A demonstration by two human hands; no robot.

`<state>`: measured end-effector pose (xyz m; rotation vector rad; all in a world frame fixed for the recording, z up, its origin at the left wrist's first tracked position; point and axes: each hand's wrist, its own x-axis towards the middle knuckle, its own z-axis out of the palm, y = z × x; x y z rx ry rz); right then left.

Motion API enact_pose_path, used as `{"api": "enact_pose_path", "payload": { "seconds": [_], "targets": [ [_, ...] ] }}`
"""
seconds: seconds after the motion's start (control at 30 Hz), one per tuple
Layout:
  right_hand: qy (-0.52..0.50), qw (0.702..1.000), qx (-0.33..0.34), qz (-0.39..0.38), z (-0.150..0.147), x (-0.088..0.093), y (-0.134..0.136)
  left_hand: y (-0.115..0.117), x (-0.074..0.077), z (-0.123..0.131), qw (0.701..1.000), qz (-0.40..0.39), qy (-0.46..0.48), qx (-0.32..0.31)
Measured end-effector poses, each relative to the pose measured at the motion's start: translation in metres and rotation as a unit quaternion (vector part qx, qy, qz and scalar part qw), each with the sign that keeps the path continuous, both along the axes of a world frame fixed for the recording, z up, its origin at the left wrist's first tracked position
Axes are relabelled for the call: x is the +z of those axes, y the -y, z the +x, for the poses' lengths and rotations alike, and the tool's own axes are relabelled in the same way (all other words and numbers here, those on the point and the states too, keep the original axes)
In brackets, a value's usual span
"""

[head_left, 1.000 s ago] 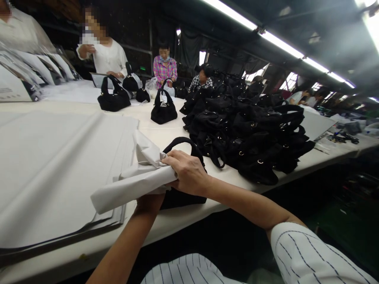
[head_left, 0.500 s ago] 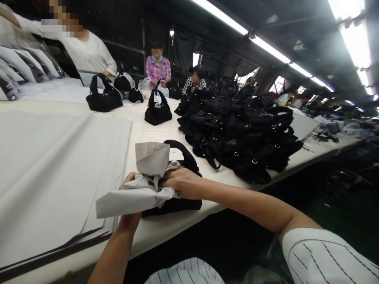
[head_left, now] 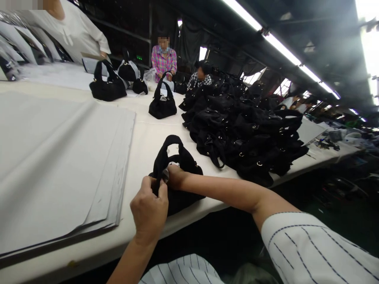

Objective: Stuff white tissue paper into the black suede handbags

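Note:
A black handbag (head_left: pixel 185 201) stands upright at the front edge of the table, its handle arching up. My left hand (head_left: pixel 151 205) is closed on the bag's near left side, thumb and fingers pinching the fabric by the opening. Inside the bag's mouth is my right hand (head_left: pixel 177 176), its fingers hidden by the bag. A little white paper (head_left: pixel 166 176) shows in the opening beside that hand; the rest of the paper is out of sight.
A stack of large white paper sheets (head_left: pixel 65 165) lies to the left. On the right rises a big heap of black handbags (head_left: pixel 242 130). Another black handbag (head_left: pixel 162 106) stands farther back. Several people work beyond, one in a plaid shirt (head_left: pixel 164 63).
The crumpled paper that stuck out over the bag has gone down into it, with my right hand following. My left hand has moved from behind the paper to the bag's edge.

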<state>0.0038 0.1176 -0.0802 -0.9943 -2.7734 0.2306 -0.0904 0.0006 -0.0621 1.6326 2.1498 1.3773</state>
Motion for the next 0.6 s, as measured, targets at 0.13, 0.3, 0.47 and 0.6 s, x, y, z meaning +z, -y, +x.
{"api": "enact_pose_path", "payload": {
  "seconds": [0.13,0.3,0.47,0.6],
  "targets": [
    [-0.043,0.999,0.019,-0.008,0.007,0.004,0.01,0.006,-0.007,-0.003,0.994,0.014,-0.111,-0.012],
    [-0.09,0.995,0.042,-0.01,0.044,0.018,0.033,0.013,-0.02,-0.002,0.987,0.105,-0.123,-0.001],
    [-0.178,0.983,0.032,-0.042,0.072,0.025,0.048,0.011,-0.02,0.001,0.982,0.155,-0.11,-0.004],
    [-0.06,0.988,0.095,-0.103,0.07,0.027,0.049,0.011,-0.012,0.008,0.978,0.173,-0.112,-0.013]
  ]
}}
